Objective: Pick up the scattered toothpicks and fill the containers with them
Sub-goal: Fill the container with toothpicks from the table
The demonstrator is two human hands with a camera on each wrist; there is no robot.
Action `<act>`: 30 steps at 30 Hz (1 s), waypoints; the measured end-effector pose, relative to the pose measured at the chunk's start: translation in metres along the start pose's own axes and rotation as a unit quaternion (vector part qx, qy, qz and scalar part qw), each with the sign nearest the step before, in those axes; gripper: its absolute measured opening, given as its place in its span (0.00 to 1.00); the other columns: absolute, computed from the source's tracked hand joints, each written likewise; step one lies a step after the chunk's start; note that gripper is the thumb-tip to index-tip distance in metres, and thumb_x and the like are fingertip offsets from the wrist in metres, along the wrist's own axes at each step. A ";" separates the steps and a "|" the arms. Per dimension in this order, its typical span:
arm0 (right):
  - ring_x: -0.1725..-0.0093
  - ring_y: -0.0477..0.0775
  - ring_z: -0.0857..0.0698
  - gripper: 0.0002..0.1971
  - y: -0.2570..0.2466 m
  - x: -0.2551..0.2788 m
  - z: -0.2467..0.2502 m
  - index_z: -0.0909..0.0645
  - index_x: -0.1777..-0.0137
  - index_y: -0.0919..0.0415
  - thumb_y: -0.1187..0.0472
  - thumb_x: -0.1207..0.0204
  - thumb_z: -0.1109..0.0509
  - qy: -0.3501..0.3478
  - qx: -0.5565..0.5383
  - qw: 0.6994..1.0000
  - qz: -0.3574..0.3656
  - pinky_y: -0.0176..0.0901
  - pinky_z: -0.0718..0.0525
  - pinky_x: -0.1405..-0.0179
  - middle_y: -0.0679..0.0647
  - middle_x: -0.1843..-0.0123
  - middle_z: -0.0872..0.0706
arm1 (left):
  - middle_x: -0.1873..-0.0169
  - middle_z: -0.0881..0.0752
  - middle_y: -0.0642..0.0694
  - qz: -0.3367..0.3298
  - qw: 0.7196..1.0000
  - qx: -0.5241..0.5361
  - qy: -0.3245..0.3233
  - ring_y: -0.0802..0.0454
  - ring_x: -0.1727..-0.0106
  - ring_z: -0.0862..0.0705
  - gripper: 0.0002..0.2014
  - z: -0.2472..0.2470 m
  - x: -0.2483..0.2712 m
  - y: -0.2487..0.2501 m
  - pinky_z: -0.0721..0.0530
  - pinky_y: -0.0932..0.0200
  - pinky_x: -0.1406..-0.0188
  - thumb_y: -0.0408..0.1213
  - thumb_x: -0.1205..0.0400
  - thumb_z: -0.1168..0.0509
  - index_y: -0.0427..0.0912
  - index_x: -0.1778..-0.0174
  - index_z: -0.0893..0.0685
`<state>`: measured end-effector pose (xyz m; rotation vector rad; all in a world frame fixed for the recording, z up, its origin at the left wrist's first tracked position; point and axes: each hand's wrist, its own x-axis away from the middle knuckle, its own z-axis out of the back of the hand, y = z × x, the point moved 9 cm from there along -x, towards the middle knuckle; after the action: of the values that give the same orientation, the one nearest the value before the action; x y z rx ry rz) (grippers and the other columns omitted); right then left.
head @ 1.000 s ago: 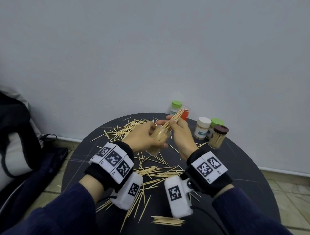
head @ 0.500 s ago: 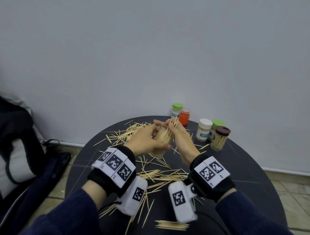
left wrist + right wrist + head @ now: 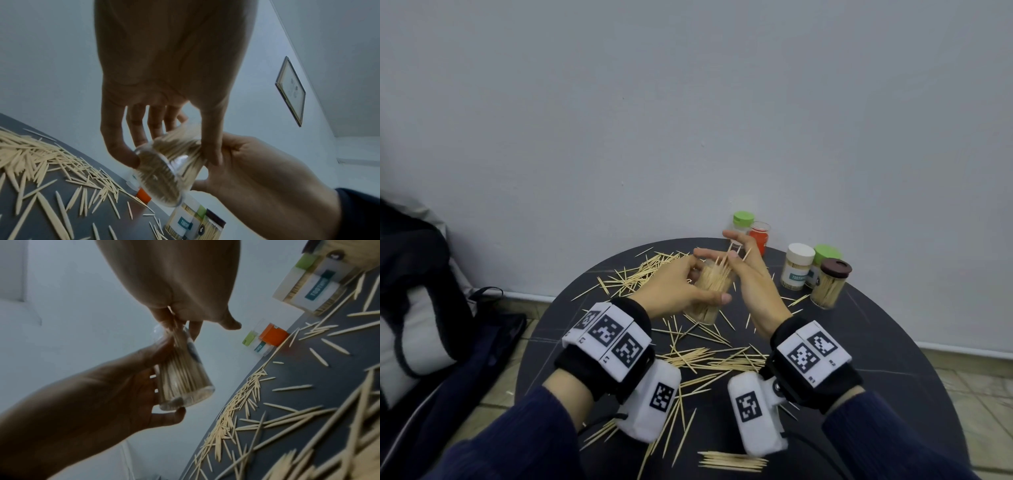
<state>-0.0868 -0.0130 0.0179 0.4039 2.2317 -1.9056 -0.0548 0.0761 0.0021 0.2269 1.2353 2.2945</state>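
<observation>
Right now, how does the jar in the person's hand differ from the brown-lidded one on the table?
The held jar has no lid and is tilted, gripped by the left hand; the brown-lidded jar is capped and stands upright on the table, untouched. Both are clear and packed with toothpicks.

left hand (image 3: 674,291): fingers curled, gripping | right hand (image 3: 751,284): fingers extended, raised beside left
</observation>
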 end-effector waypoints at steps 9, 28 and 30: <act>0.49 0.36 0.15 0.23 -0.003 -0.002 0.002 0.19 0.53 0.61 0.55 0.13 0.55 0.009 0.140 0.990 0.011 0.22 0.22 0.51 0.53 0.45 0.13 | 0.54 0.19 0.54 0.011 1.000 0.017 0.000 0.58 0.55 0.20 0.23 0.004 0.002 -0.001 0.19 0.61 0.53 0.44 0.28 0.24 0.44 0.41 0.25; 0.26 0.48 0.29 0.19 0.028 0.000 -0.004 0.27 0.28 0.55 0.52 0.16 0.46 -0.073 0.173 0.975 -0.123 0.43 0.37 0.28 0.51 0.28 0.24 | 0.45 0.16 0.49 -0.034 0.999 0.004 0.009 0.53 0.44 0.19 0.26 0.013 0.003 -0.001 0.22 0.67 0.53 0.31 0.36 0.19 0.47 0.45 0.22; 0.28 0.45 0.28 0.22 0.025 0.001 -0.005 0.29 0.27 0.54 0.50 0.19 0.42 -0.080 0.175 0.974 -0.122 0.39 0.37 0.34 0.49 0.29 0.24 | 0.46 0.15 0.49 -0.042 0.999 0.013 0.009 0.53 0.45 0.18 0.27 0.015 0.003 -0.001 0.21 0.72 0.55 0.28 0.37 0.19 0.46 0.47 0.22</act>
<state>-0.0797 -0.0042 -0.0046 0.0163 1.9173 -2.3731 -0.0515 0.0887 0.0094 0.1610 1.2589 2.2145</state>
